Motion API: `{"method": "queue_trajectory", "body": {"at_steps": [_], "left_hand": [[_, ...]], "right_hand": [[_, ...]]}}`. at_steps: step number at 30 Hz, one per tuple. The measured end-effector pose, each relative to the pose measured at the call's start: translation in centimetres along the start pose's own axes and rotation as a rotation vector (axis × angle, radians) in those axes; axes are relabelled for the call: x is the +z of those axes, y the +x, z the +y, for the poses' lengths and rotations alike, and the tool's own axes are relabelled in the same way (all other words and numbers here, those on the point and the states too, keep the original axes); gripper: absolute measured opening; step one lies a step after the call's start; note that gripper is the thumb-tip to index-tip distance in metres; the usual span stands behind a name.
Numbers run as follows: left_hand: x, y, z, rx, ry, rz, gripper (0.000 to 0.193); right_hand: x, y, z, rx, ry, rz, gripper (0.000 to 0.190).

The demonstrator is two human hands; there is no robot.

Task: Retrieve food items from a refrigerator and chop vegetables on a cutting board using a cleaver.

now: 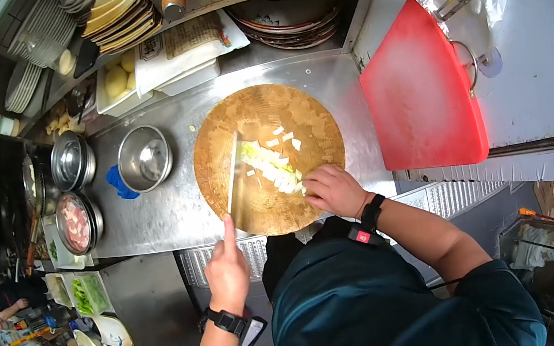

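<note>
A kitchen cleaver (234, 172) stands nearly edge-on over the left part of a round wooden chopping block (310, 111). My left hand (228, 268) is shut on its handle, the index finger stretched along the spine. To the right of the blade, a slanting row of chopped pale green vegetable (271, 166) lies on the wood, with several loose white pieces (287, 136) beside it. My right hand (333, 190) rests at the row's near end, fingers bent and touching the pieces. Whether it grips any is hidden under the fingers.
An empty steel bowl (144, 158) and a blue cloth (120, 184) sit left of the block. Farther left is a bowl of raw meat (75, 222). A red cutting board (421, 92) leans at the right. Stacked plates (287, 24) fill the shelf behind. Another person (11, 306) stands far left.
</note>
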State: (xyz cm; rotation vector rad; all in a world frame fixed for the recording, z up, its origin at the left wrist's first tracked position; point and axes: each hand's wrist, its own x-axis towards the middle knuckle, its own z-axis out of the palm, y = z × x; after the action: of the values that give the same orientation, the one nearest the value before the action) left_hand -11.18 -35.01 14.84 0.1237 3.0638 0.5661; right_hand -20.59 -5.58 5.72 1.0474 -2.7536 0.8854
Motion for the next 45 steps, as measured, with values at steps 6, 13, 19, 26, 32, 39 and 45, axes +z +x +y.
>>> {"method": "queue_trajectory", "body": {"at_steps": [6,13,19,26,32,39,45], "left_hand": [[1.3,3.0,-0.5,-0.063,0.345,-0.086,0.085],[1.6,2.5,2.2,-0.001,0.040,-0.166,0.081],[4.5,-0.9,-2.4,-0.125,-0.550,0.079,0.069],[6.8,-1.4,-0.8,-0.662,-1.167,-0.066,0.076],[8.2,1.9,2.1,-0.580,-1.119,-0.130,0.075],[9.3,4.0,3.7,-0.514,-1.170,-0.208,0.076],[9.1,4.7,3.3,-0.473,-1.200,-0.246,0.076]], "right_hand": [[-0.3,3.0,1.1,0.138,-0.120,-0.007,0.089],[1.8,6.4,1.0,0.179,-0.063,-0.025,0.106],[2.6,8.1,0.6,0.206,-0.039,0.011,0.102],[4.1,10.4,0.2,0.277,0.017,0.110,0.088],[4.2,11.1,-1.9,0.257,0.072,0.149,0.084],[5.1,11.2,-1.4,0.289,0.114,0.275,0.064],[5.9,11.7,-1.7,0.341,0.131,0.353,0.047]]}}
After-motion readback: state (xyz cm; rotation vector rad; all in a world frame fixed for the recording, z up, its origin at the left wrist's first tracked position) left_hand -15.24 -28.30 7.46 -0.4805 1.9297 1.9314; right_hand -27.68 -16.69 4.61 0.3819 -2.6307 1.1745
